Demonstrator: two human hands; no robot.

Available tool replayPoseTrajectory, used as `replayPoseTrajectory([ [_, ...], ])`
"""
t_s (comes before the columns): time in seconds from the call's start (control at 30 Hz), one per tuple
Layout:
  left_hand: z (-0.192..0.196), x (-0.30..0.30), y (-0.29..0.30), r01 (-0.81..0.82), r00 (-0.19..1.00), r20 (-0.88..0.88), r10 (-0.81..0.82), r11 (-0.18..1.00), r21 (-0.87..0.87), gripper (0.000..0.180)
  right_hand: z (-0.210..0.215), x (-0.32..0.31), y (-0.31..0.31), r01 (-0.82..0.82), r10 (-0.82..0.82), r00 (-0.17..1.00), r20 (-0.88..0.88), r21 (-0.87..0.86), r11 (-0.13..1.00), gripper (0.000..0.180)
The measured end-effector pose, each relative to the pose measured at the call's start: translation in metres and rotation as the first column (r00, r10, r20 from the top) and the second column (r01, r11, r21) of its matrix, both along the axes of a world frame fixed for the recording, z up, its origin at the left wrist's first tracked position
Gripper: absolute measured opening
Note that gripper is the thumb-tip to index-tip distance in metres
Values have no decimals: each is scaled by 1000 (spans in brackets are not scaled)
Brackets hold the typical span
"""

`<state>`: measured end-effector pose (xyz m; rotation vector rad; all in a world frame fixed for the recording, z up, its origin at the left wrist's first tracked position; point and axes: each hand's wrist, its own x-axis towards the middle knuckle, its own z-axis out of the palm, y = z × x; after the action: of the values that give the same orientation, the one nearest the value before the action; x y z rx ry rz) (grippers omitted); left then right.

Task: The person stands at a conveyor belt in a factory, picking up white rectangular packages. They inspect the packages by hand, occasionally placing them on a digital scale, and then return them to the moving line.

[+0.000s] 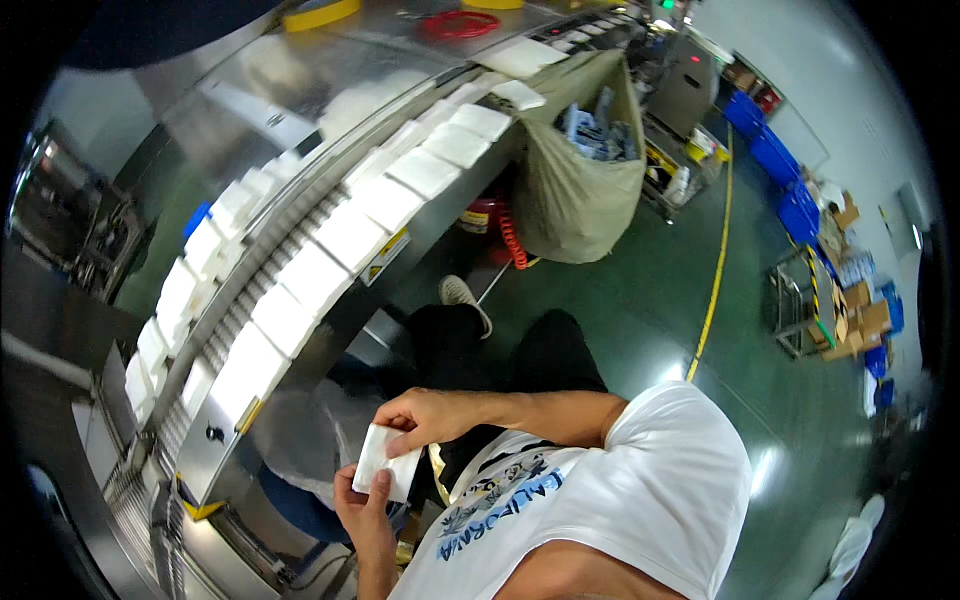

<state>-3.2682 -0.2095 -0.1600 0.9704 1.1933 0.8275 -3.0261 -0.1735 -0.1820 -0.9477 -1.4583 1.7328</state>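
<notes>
Between my two hands is a small flat white packet [378, 455], held in front of my body. My right hand [428, 415] grips its upper edge with bent fingers, the thumb lying across its face. From below, my left hand [366, 506] pinches the lower edge between thumb and fingers. A row of similar white packets [350, 236] lies along the near ledge of the conveyor [248, 290], just beyond my hands. More white packets [178, 292] stand in a line on the conveyor's far side. Beneath my hands, a clear plastic bag [305, 432] is partly hidden.
A large green-grey cloth sack [590, 195] with crumpled wrappers hangs by the conveyor's far end. Red coiled hose [513, 238] dangles beside it. Blue bins [770, 152], cardboard boxes [868, 318] and a metal trolley [797, 310] line the right wall. Yellow tape [715, 280] marks the green floor.
</notes>
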Motion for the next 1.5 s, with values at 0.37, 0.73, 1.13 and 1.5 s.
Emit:
replayPoseTrajectory([
  [0.37,-1,-5,8,21,996,90,-14,997,-81,49,-7,-10,-2,72,-75,997,-24,-130,989,34],
  [0.73,-4,-16,5,83,996,24,-81,991,-107,44,-3,-15,2,37,-37,999,39,3,999,30],
  [1.13,-5,-14,2,51,962,270,38,947,-317,49,-6,-19,2,29,-30,999,-18,-51,998,35],
  [1.5,-11,-17,2,18,964,258,69,947,-322,47,-4,-19,3,-51,47,998,-30,-122,991,41],
])
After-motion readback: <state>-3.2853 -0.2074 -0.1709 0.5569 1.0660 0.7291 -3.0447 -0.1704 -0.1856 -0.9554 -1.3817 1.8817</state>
